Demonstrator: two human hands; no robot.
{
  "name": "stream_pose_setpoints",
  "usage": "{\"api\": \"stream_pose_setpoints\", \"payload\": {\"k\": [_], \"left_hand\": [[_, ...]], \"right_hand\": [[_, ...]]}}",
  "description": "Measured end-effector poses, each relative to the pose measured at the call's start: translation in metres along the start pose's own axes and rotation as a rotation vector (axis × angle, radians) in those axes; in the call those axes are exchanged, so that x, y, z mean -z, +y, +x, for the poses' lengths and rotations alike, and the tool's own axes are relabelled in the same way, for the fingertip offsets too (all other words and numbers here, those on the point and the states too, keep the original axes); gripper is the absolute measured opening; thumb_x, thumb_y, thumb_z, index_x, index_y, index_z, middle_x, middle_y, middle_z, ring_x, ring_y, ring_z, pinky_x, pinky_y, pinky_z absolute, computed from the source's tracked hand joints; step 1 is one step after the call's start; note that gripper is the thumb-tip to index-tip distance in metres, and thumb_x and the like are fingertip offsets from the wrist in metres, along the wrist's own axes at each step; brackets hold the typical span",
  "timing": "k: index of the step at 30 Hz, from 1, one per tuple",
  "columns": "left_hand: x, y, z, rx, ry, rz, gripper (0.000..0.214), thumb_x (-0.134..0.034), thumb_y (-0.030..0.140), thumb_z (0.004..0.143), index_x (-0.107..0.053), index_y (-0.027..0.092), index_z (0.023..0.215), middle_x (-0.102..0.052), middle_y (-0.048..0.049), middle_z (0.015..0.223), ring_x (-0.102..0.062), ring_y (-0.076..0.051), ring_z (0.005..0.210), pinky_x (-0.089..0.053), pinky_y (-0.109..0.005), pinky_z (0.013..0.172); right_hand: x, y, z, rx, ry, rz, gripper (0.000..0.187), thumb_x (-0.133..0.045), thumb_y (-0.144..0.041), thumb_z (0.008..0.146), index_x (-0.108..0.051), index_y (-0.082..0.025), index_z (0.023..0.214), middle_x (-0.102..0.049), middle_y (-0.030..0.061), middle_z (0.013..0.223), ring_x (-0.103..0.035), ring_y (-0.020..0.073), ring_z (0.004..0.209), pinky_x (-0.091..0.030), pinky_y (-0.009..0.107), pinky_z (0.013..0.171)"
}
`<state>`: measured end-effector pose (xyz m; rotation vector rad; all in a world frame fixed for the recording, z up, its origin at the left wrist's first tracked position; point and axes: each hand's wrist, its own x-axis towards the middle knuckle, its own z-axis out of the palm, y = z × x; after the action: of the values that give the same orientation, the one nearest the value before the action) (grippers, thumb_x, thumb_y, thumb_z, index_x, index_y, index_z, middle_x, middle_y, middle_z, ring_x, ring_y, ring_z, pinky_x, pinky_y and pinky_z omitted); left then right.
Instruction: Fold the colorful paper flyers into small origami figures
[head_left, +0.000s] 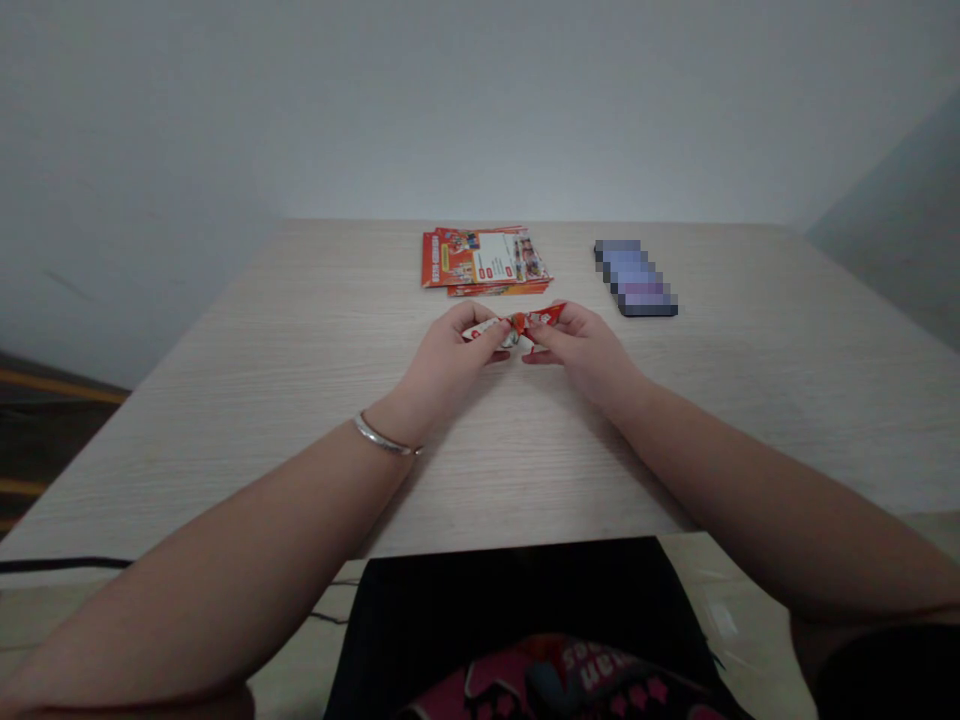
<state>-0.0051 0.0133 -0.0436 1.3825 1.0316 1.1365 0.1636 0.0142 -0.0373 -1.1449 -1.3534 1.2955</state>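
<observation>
Both hands meet over the middle of a pale wooden table (300,340). Between them is a small folded piece of red, orange and white printed paper (519,323). My left hand (450,355) pinches its left end with thumb and fingers closed; a silver bangle sits on that wrist. My right hand (581,345) pinches the right end, fingers curled. The paper is held just above or on the tabletop; I cannot tell which.
A small stack of red and orange printed leaflets (484,260) lies beyond the hands. A phone (637,280) lies flat to their right. The table's far edge meets a plain wall. A dark cable (60,565) runs along the near left edge.
</observation>
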Motion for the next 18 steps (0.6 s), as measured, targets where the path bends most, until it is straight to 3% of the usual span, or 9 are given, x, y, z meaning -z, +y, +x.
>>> {"api": "stream_pose_setpoints", "payload": {"k": [3,6,11,15,18], "left_hand": [[0.000,0.004,-0.002,-0.064,0.037,0.208,0.014,-0.068,0.030,0.086,-0.060,0.019,0.081,-0.067,-0.0014,0.084,-0.064,-0.015,0.080,-0.054,-0.030,0.074],[0.001,0.010,-0.003,-0.130,0.068,0.379,0.013,-0.068,0.027,0.085,-0.061,0.019,0.078,-0.068,-0.0017,0.082,-0.062,-0.016,0.078,-0.050,-0.028,0.071],[0.001,0.007,0.000,-0.109,0.059,0.348,0.014,-0.069,0.027,0.085,-0.060,0.019,0.076,-0.068,-0.0018,0.080,-0.063,-0.015,0.076,-0.050,-0.029,0.070],[0.001,-0.002,0.003,-0.026,0.058,0.137,0.018,-0.069,0.031,0.086,-0.058,0.019,0.079,-0.069,-0.0014,0.082,-0.065,-0.014,0.075,-0.054,-0.029,0.072],[0.001,-0.003,0.003,-0.026,0.061,0.116,0.020,-0.071,0.032,0.086,-0.057,0.019,0.080,-0.069,-0.0007,0.082,-0.066,-0.014,0.076,-0.055,-0.029,0.073]], "right_hand": [[-0.004,-0.001,0.000,-0.018,0.061,-0.023,0.012,-0.069,-0.027,0.083,-0.061,-0.024,0.092,-0.073,-0.0015,0.090,-0.069,0.0122,0.076,-0.060,0.027,0.067],[-0.004,0.001,-0.003,0.057,0.087,-0.101,0.013,-0.070,-0.029,0.083,-0.062,-0.023,0.091,-0.069,-0.0029,0.079,-0.066,0.0115,0.068,-0.059,0.027,0.066],[0.002,0.004,-0.004,0.198,0.127,-0.192,0.011,-0.069,-0.033,0.086,-0.068,-0.022,0.086,-0.072,-0.0003,0.082,-0.068,0.0124,0.073,-0.059,0.028,0.070],[0.002,0.000,-0.001,0.031,0.162,-0.065,0.007,-0.071,-0.028,0.085,-0.068,-0.022,0.084,-0.074,0.0003,0.082,-0.069,0.0128,0.072,-0.061,0.027,0.065],[0.001,-0.002,0.000,-0.110,0.119,0.064,0.008,-0.073,-0.026,0.086,-0.067,-0.021,0.082,-0.076,0.0021,0.085,-0.072,0.0143,0.078,-0.064,0.029,0.068]]}}
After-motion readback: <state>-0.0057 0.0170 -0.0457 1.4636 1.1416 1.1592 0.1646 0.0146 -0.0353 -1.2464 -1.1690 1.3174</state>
